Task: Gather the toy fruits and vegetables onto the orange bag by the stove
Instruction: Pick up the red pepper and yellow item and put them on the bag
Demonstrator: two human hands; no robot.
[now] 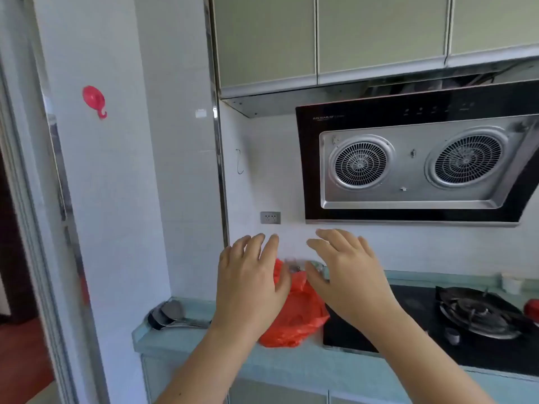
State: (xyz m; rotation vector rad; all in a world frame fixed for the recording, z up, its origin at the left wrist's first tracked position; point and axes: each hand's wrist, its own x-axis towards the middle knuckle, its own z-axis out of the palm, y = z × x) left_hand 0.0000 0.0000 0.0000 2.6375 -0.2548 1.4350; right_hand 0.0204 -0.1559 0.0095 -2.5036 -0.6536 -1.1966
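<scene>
Left grip (250, 275) and right grip (347, 272): bare, fingers spread straight, holding nothing, hovering over orange bag (297, 319) in my view. Bag: crinkled glossy plastic, slumped on pale blue bench (201, 342), against left edge of black glass stove (408, 304). Blurred items behind bag: I cannot identify.

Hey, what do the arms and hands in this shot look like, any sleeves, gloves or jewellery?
The left hand and right hand are bare, without gloves. The left forearm and right forearm are uncovered to the frame's edge. No ring, watch or bracelet shows.
</scene>
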